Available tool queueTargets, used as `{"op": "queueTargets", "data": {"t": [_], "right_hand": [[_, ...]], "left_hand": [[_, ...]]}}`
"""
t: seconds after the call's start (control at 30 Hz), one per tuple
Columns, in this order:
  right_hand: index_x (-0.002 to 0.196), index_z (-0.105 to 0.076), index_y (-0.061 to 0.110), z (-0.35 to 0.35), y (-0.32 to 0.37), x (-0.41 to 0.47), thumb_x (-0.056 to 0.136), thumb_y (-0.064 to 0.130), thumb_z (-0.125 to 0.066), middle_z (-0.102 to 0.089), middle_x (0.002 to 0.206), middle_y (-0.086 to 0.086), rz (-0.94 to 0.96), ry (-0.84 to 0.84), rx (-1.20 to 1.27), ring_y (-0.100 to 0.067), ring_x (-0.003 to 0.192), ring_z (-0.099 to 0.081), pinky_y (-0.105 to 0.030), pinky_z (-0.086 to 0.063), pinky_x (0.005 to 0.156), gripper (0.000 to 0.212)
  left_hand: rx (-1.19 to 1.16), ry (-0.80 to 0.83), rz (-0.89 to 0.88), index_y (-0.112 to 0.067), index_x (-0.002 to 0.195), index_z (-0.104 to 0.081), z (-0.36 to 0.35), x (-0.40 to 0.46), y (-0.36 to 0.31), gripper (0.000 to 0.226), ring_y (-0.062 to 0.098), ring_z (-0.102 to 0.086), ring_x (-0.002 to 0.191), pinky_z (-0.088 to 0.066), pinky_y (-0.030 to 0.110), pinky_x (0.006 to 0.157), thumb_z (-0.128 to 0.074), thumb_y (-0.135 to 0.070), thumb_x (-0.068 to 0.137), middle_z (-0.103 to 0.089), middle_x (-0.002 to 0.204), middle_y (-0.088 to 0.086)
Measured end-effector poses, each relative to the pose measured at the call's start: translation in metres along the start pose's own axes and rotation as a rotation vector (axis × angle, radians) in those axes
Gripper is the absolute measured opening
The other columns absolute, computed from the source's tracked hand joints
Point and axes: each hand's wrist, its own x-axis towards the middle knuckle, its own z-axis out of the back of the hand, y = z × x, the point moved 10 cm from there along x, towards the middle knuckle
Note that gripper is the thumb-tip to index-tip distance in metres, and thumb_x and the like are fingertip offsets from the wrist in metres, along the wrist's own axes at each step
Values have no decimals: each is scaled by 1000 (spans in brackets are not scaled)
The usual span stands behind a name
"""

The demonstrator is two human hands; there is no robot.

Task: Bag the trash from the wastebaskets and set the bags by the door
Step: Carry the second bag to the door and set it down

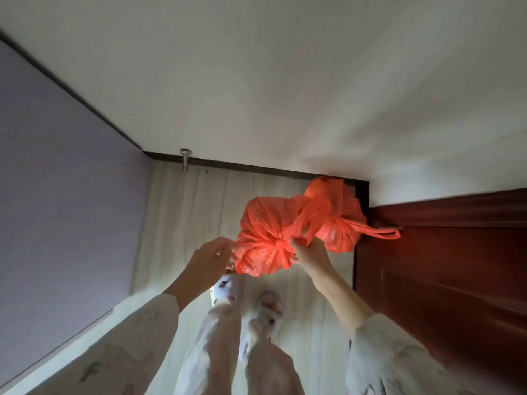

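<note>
Two tied orange-red trash bags show in the head view. The nearer bag (266, 235) hangs above the pale floor in front of my feet. My right hand (306, 248) pinches its knotted top and a handle loop. My left hand (212, 258) sits at the bag's left side, fingers curled at the plastic; whether it grips the bag is unclear. The second bag (340, 212) lies in the floor corner beside the dark red wooden door (445, 269), its tied handles trailing toward the door.
A white wall (285, 81) with a dark baseboard runs behind the bags. A metal door stop (185, 159) stands on the floor by the wall. A lilac panel (57, 181) closes the left side. My slippered feet (248, 300) stand on pale floorboards.
</note>
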Motion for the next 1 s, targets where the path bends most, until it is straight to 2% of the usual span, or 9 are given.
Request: {"op": "queueTargets", "data": {"t": [0.17, 0.27, 0.43, 0.5, 0.67, 0.77, 0.87, 0.93, 1.0], "right_hand": [[75, -57, 6, -10, -13, 119, 88, 5, -53, -56, 85, -16, -63, -20, 108, -25, 67, -56, -52, -50, 90, 13], [118, -51, -6, -12, -28, 182, 90, -2, -48, -49, 99, -15, -129, -8, 287, -16, 63, -51, -29, -57, 68, 28], [88, -57, 4, 6, -59, 233, 89, 1, -52, -53, 97, -16, -208, -109, 432, -15, 69, -54, -22, -57, 53, 7], [108, -56, -1, 11, -69, 242, 90, 5, -51, -57, 90, -14, -227, -133, 490, -16, 73, -58, -25, -58, 53, 19], [125, -48, 7, 7, -68, 228, 93, 17, -48, -57, 120, -19, -281, -98, 517, -27, 118, -56, -31, -57, 71, 34], [115, -50, 14, 6, -59, 206, 92, 12, -47, -53, 107, -10, -251, -37, 486, -17, 97, -56, -32, -53, 80, 23], [88, -52, 19, 5, -52, 169, 91, 9, -48, -48, 78, -4, -252, 51, 400, -11, 70, -48, -25, -51, 68, 12], [96, -54, 17, 4, -47, 131, 93, 12, -47, -49, 77, -5, -274, 111, 363, -16, 78, -54, -27, -48, 75, 9], [121, -51, 8, 3, -35, 82, 94, 13, -45, -57, 100, -12, -273, 188, 317, -25, 108, -56, -33, -44, 91, 28]], "left_hand": [[16, -29, 61, -34, 72, -56, -22, 72, 45, 35, -6, -58, 50, -41, 4, 51, -42, -8, 91, -64, 64, -12], [4, -48, 90, -34, 74, -57, -35, 105, 70, 34, -2, -59, 54, -43, 6, 54, -42, -9, 91, -65, 70, -7], [-30, -59, 152, -25, 80, -59, -59, 131, 95, 27, 11, -61, 60, -43, 5, 50, -42, -7, 91, -66, 76, 3], [-44, -57, 175, -18, 87, -60, -68, 134, 98, 22, 12, -60, 64, -44, 4, 50, -41, -8, 92, -65, 78, 5], [-45, -66, 204, -16, 93, -60, -71, 128, 90, 19, 11, -59, 64, -44, 4, 51, -41, -9, 93, -65, 79, 2], [-33, -60, 218, -16, 95, -60, -68, 112, 79, 21, 8, -60, 65, -43, 4, 53, -41, -9, 92, -63, 75, -5], [-3, -76, 208, -23, 91, -59, -59, 85, 63, 20, -1, -59, 61, -40, 1, 53, -43, -10, 91, -61, 73, -13], [-31, -95, 234, -24, 89, -58, -53, 58, 54, 21, 3, -59, 66, -39, 4, 55, -44, -9, 90, -61, 72, -14], [-62, -115, 233, -24, 87, -58, -45, 26, 42, 21, 13, -60, 71, -42, 14, 61, -45, -8, 88, -62, 71, -11]]}}
